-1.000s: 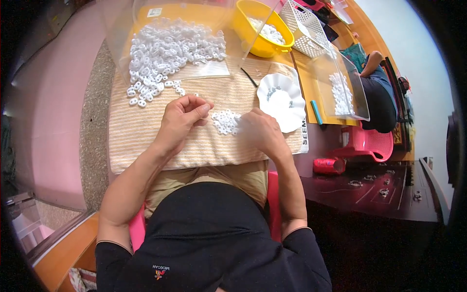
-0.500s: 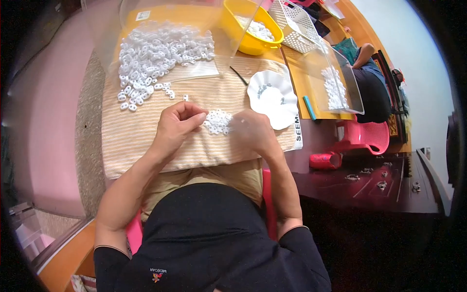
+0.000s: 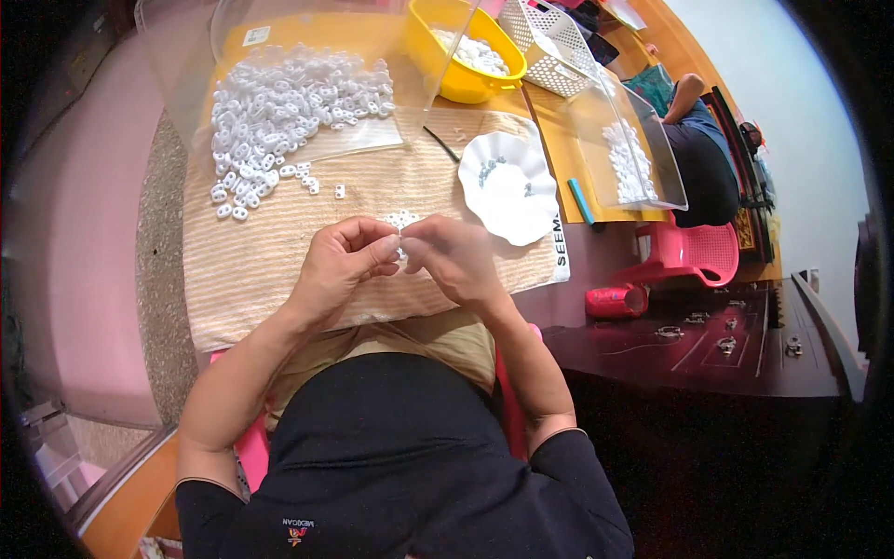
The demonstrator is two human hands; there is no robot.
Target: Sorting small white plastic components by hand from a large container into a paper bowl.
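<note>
Both hands are meeting over the striped cloth (image 3: 279,270) right now, the left hand (image 3: 340,270) and the right hand (image 3: 456,261) pinching fingertips together on a small white plastic piece (image 3: 400,250), so each grip is closing on that one part, held just above the cloth. A little cluster of the same pieces (image 3: 400,220) is lying just beyond the fingers. To do this well, the pinch wants to be staying light and square on the part, wrists resting low, with the work kept close over the cloth so a dropped piece is landing softly and not bouncing away.

The cloth is covering the table (image 3: 577,158). At far left a heap of white pieces (image 3: 289,102) is spilling from a clear plastic sheet (image 3: 354,140). A white scalloped dish (image 3: 512,191) is sitting to the right with a few tiny bits in it, a yellow bowl (image 3: 466,84) behind it, then a white basket (image 3: 559,47) and a clear box (image 3: 633,158). Another person (image 3: 703,149) is sitting across, beside a pink chair (image 3: 694,256).
</note>
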